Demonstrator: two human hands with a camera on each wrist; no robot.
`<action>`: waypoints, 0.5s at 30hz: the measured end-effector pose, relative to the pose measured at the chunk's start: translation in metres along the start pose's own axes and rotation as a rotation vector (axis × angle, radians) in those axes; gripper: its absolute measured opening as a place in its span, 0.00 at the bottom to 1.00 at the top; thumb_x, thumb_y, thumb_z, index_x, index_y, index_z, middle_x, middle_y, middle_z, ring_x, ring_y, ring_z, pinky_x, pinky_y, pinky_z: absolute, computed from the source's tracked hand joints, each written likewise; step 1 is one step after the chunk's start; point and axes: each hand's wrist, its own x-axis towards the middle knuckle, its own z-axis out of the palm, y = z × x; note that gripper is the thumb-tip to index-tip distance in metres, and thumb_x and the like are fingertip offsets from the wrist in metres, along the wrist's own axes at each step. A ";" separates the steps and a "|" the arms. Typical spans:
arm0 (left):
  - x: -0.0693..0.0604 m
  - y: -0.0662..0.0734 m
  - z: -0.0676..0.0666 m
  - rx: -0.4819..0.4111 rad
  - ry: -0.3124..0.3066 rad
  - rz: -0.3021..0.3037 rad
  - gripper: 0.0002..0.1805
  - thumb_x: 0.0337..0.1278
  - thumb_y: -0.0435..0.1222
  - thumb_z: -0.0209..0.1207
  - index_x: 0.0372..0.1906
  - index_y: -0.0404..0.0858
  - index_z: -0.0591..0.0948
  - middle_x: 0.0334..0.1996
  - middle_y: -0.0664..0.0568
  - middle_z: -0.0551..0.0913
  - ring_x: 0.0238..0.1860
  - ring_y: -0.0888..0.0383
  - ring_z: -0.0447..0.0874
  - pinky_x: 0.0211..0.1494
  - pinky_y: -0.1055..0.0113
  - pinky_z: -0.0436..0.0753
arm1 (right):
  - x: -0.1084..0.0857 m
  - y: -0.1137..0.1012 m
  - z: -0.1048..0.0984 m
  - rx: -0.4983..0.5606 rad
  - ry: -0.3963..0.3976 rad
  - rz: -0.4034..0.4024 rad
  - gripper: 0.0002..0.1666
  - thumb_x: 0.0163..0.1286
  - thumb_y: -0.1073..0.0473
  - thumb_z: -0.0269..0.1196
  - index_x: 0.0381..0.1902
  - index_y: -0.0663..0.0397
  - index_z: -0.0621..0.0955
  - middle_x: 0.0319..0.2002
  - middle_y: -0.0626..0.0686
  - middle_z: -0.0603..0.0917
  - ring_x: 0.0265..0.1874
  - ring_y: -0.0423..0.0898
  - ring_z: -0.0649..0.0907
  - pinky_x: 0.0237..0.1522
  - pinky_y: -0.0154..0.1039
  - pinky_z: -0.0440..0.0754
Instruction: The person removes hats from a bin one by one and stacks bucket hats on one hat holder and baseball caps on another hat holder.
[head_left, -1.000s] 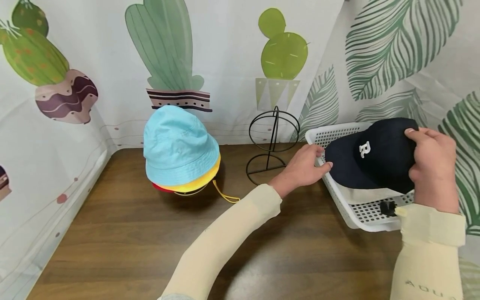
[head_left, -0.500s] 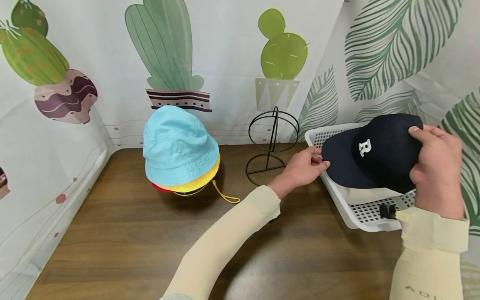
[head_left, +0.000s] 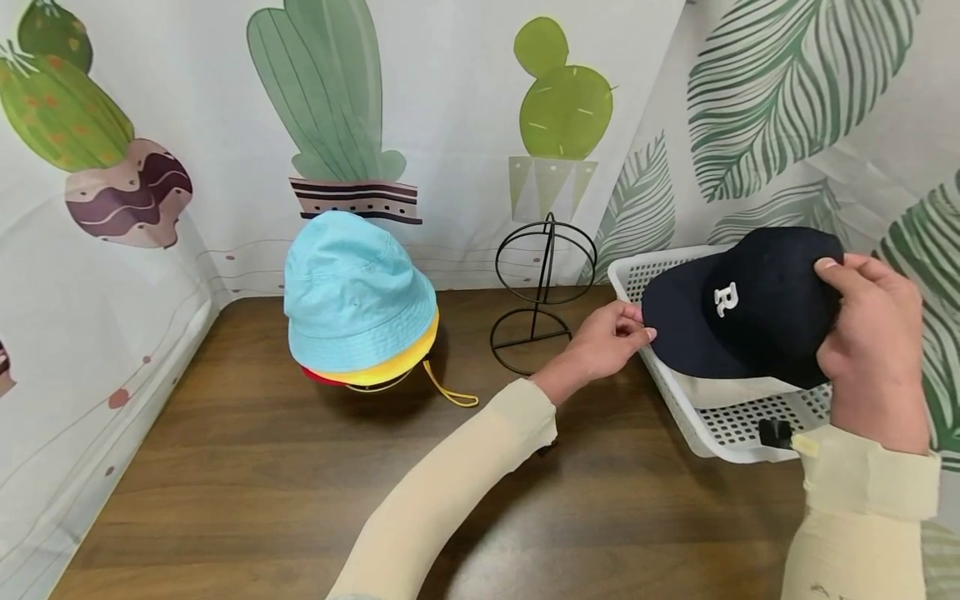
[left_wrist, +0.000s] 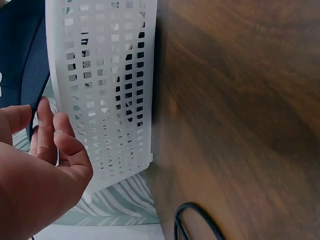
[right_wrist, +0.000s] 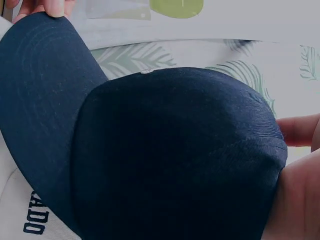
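A dark navy cap (head_left: pixel 772 304) with a white letter R is held above the white basket (head_left: pixel 693 425). My right hand (head_left: pixel 873 333) grips the back of its crown, thumb on the outside. At the brim's left edge, my left hand (head_left: pixel 606 340) pinches the cap between thumb and fingers; the left wrist view has this hand (left_wrist: pixel 45 165) beside the basket's perforated wall (left_wrist: pixel 107 100). In the right wrist view the cap (right_wrist: pixel 175 150) fills the middle, with fingers at its right side and the left fingertips on the brim.
A black wire stand (head_left: pixel 534 337) is behind my left forearm. Further left, a light blue bucket hat (head_left: pixel 356 292) sits over yellow and red ones, a yellow cord (head_left: pixel 453 396) hanging down. Inside the basket lies a pale hat (head_left: pixel 727 390). A patterned curtain backs the wooden table (head_left: pixel 262 500).
The cap has risen slightly and shifted a little. My left hand has moved slightly down and closed its thumb and fingers on the brim; my right hand has kept its grip.
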 end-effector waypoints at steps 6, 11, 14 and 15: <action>-0.009 -0.002 -0.003 -0.152 0.004 0.035 0.11 0.75 0.35 0.64 0.53 0.36 0.77 0.34 0.59 0.86 0.38 0.55 0.88 0.39 0.74 0.78 | -0.009 0.000 0.000 0.116 -0.071 -0.033 0.05 0.73 0.66 0.69 0.42 0.62 0.82 0.40 0.52 0.76 0.27 0.41 0.77 0.33 0.27 0.82; -0.023 -0.003 -0.009 -0.171 0.021 0.079 0.13 0.76 0.33 0.62 0.58 0.35 0.77 0.35 0.56 0.86 0.41 0.45 0.91 0.35 0.74 0.78 | -0.020 0.001 -0.002 0.197 -0.139 -0.037 0.13 0.72 0.72 0.67 0.51 0.60 0.79 0.26 0.52 0.77 0.20 0.41 0.77 0.32 0.29 0.84; -0.035 -0.001 -0.014 -0.097 0.034 0.117 0.20 0.77 0.34 0.62 0.67 0.36 0.76 0.36 0.58 0.86 0.37 0.53 0.90 0.35 0.73 0.77 | -0.029 0.002 -0.003 0.206 -0.190 -0.091 0.22 0.73 0.74 0.64 0.62 0.56 0.77 0.15 0.53 0.71 0.22 0.45 0.82 0.34 0.31 0.86; -0.039 0.000 -0.016 -0.065 0.038 0.136 0.23 0.77 0.35 0.62 0.70 0.37 0.74 0.36 0.59 0.87 0.35 0.56 0.90 0.34 0.73 0.77 | -0.033 0.001 -0.003 0.207 -0.208 -0.117 0.24 0.74 0.74 0.63 0.65 0.55 0.76 0.15 0.54 0.71 0.25 0.46 0.84 0.35 0.32 0.86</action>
